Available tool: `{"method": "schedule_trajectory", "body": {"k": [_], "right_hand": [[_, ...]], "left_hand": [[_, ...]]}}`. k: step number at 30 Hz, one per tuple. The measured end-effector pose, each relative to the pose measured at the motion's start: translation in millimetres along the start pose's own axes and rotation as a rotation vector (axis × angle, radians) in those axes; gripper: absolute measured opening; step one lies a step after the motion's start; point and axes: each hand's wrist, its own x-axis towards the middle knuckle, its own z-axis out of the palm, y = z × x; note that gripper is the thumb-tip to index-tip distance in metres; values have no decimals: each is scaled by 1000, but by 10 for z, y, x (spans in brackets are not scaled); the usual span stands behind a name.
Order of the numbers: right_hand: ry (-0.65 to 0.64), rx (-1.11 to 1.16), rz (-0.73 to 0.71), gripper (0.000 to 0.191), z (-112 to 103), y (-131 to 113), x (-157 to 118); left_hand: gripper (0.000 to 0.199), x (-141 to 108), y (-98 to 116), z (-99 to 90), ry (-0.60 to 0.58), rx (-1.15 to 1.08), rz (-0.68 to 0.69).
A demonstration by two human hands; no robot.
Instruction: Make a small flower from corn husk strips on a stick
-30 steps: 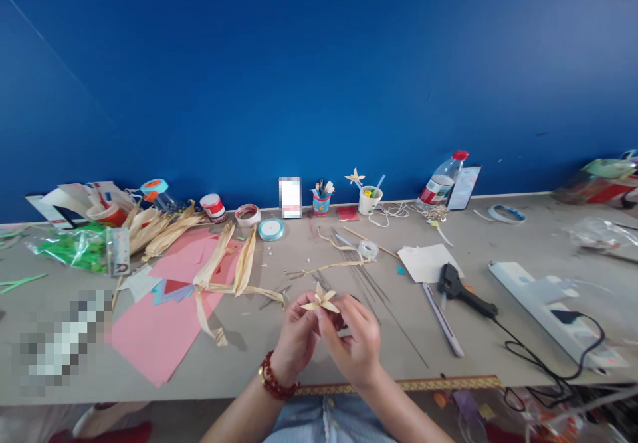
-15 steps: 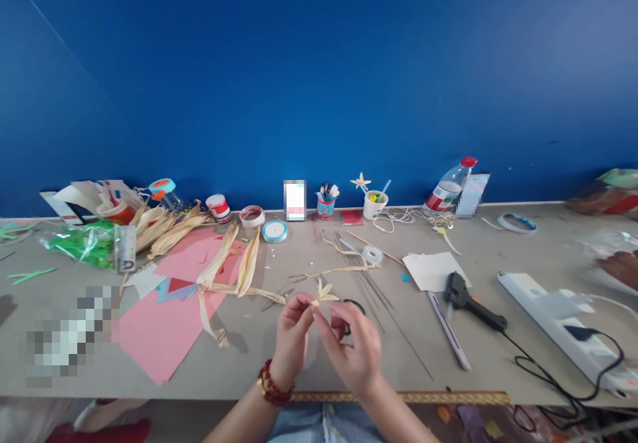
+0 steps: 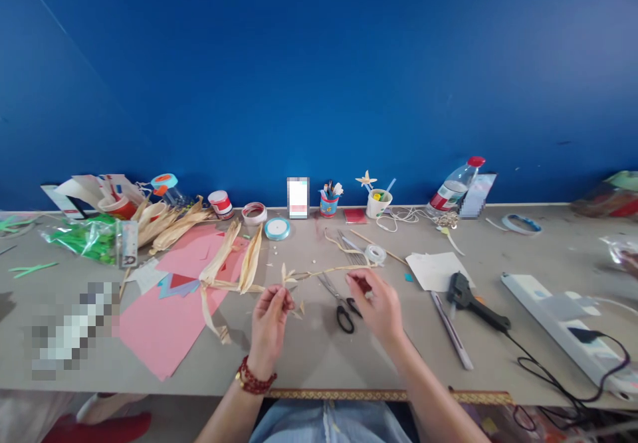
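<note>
My left hand (image 3: 272, 310) is closed, its thumb and fingers pinching a small pale corn-husk flower (image 3: 284, 274) whose petals point up. Its lower part is hidden in the fingers. My right hand (image 3: 379, 303) holds nothing that I can see, fingers curled with the thumb a little apart. It hovers over thin metal wires (image 3: 355, 257), covering part of them, close to a long dry husk strip (image 3: 329, 271). Black-handled scissors (image 3: 345, 319) lie between the hands. A small husk scrap (image 3: 302, 307) is beside my left hand.
Left are corn husks (image 3: 219, 254) and pink paper (image 3: 162, 327). A glue gun (image 3: 478, 307), a cutter knife (image 3: 451, 330) and a power strip (image 3: 558, 330) lie right. A white cup (image 3: 379, 206) holding another flower and a tilted bottle (image 3: 453, 187) stand by the blue wall.
My hands have parted: the left moved left with the flower, while the right let go and moved right, toward the wires. The scissors between them are now uncovered.
</note>
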Motion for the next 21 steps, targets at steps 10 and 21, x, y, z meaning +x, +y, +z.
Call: {"method": "schedule_trajectory", "body": {"k": [10,21], "right_hand": [[-221,-256,29,20,89,395,110],[-217,787,415,21,396,-475,-434]], "left_hand": [[21,-11,197,-73,-57,64,134],[17,-390,-220,155,-154,187,-18]]}}
